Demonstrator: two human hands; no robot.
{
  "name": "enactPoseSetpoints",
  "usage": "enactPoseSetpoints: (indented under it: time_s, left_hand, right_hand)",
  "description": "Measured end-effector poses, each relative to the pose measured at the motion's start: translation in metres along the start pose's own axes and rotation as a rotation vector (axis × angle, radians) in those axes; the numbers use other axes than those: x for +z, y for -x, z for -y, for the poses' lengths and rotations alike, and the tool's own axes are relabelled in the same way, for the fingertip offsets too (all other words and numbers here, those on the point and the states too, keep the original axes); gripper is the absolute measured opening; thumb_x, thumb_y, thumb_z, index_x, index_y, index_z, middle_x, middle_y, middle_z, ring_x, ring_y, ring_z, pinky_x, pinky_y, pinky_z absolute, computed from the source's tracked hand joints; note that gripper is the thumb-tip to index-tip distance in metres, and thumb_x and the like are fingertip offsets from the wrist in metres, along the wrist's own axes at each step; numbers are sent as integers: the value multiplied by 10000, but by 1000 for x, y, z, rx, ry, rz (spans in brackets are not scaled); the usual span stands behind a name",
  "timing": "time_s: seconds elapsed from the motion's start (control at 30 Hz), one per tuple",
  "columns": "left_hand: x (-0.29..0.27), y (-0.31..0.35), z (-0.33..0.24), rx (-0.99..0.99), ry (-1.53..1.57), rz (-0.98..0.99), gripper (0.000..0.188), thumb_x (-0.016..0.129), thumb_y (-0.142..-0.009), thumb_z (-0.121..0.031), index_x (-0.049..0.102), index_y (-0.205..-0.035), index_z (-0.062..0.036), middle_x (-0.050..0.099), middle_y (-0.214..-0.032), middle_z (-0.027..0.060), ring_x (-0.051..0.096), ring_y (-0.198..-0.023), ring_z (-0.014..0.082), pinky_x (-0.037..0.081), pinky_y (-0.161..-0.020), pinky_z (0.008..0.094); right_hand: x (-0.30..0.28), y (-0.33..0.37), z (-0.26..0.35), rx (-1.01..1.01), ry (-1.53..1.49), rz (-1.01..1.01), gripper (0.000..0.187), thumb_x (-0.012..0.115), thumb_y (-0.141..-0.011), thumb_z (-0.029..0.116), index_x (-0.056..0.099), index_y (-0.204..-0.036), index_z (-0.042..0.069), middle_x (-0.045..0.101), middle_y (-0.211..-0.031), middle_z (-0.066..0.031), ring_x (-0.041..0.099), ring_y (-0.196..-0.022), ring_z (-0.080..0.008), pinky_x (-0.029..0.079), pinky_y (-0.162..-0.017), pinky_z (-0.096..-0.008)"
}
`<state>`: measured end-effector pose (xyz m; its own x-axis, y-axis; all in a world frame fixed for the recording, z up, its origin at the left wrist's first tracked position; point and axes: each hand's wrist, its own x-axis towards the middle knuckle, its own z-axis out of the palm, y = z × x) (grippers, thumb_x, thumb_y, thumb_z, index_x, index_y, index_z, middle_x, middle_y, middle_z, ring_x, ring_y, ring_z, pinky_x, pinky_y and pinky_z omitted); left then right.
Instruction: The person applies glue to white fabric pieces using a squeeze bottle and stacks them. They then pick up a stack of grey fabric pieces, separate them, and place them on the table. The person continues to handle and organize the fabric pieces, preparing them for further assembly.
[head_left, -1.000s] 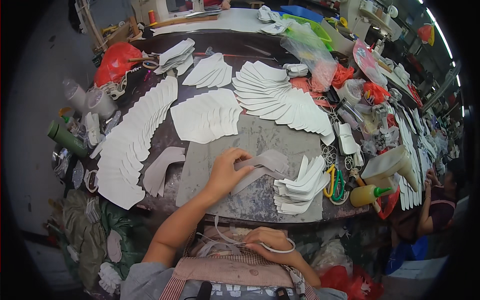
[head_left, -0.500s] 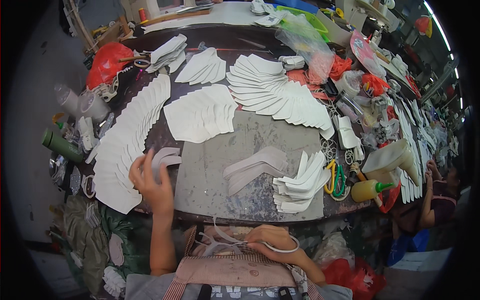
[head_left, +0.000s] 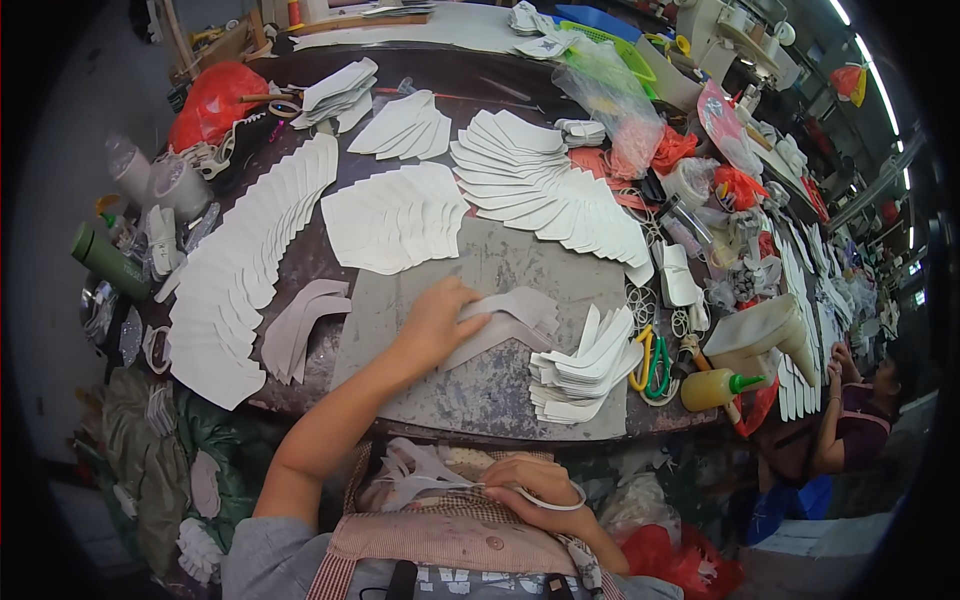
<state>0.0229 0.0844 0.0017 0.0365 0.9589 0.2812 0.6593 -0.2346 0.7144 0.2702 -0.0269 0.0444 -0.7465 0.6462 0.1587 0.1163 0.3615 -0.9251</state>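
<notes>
My left hand (head_left: 436, 322) reaches across the grey board (head_left: 410, 405). Its thumb and fingers close on the left end of the fanned pale grey bent pieces (head_left: 518, 312); how many it grips is hidden. Low in front of my apron, my right hand (head_left: 538, 478) is closed on thin whitish strips (head_left: 415, 475), which trail off to the left. A white band (head_left: 560, 504) loops round beside its fingers. Another small fan of grey curved pieces (head_left: 300, 325) lies to the left. Right of the gripped stack sits a pile of white curved pieces (head_left: 585, 370).
Fans of white cut pieces (head_left: 235, 280) cover the left and back of the table. Scissors with yellow and green handles (head_left: 652, 365), a yellow squeeze bottle (head_left: 708, 390) and a pale plastic container (head_left: 757, 335) stand right. Another person (head_left: 850, 420) sits at far right.
My left hand has moved right, from the left grey fan to the stack on the board. The right hand stays low with the strips, which have sunk lower.
</notes>
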Motion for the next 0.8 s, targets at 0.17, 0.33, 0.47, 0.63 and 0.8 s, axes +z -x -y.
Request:
enactPoseSetpoints:
  time_s: [0.17,0.33,0.47,0.63,0.8]
  left_hand:
    - [-11,-10,10,-232,342,5,310,720,-860,-131,652,-1117,29,680,-968,104,630,-880,156,484,-754,294]
    - [-40,-3,-21,-211,871,115,375,678,-913,-116,588,-1252,15,667,-984,53,597,-868,98,483,-769,247]
    - [-48,41,-45,-174,953,307,388,641,-944,-110,577,-1306,16,670,-1020,38,597,-876,91,485,-782,243]
    - [-54,66,-83,-364,736,352,329,637,-947,-104,640,-1262,-7,692,-937,45,608,-811,71,506,-719,249]
    - [-54,80,-86,-259,592,344,335,673,-918,-180,670,-1216,-27,734,-1048,150,706,-912,152,538,-787,282]
  right_hand:
    - [0,-11,5,-112,-3,1,127,740,-824,25,654,-914,3,697,-904,-123,683,-835,-270,535,-752,-342]
    - [-18,-23,19,-220,177,33,148,741,-813,37,658,-935,16,659,-912,-114,656,-841,-276,522,-728,-344]
    - [-49,-38,61,-315,508,141,253,702,-789,97,653,-1030,36,574,-939,-84,581,-809,-251,481,-678,-340]
    - [-62,-52,91,-426,725,303,348,618,-750,138,620,-1077,20,514,-889,-63,541,-772,-217,450,-658,-334]
    - [-63,-77,67,-426,766,229,310,622,-746,94,597,-1047,24,507,-848,-76,538,-764,-222,446,-662,-355]
